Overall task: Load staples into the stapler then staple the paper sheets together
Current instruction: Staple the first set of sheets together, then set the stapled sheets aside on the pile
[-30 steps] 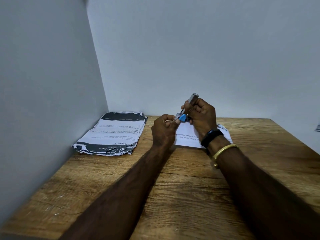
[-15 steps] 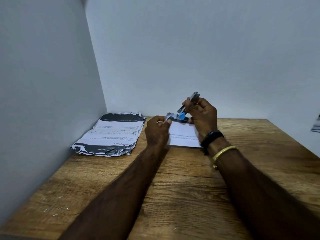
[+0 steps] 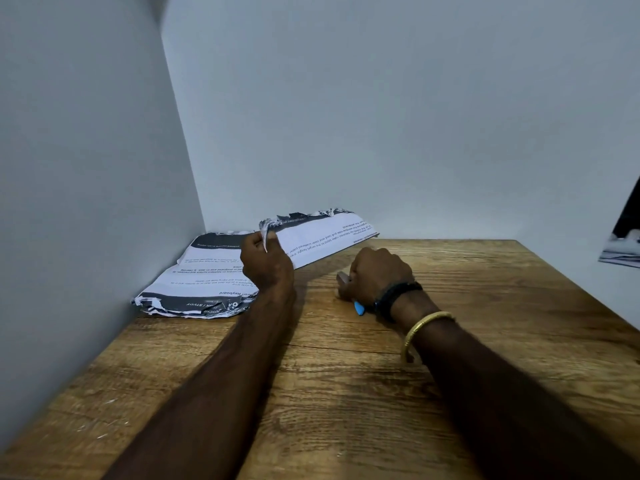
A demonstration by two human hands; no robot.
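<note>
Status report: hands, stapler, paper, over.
Left hand pinching lifted sheet. Right hand on stapler, down on table. Paper stack far left; nothing blocking.

Matt grainy wood surface; crumpled printed paper sheets; blue plastic stapler tip; shiny gold-coloured bangle.

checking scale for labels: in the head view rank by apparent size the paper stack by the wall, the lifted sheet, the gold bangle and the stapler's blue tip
1. Printed paper stack
2. Lifted printed sheet
3. Gold metal bangle, nearer the camera
4. Stapler's blue plastic tip, mostly hidden under the right hand
</note>
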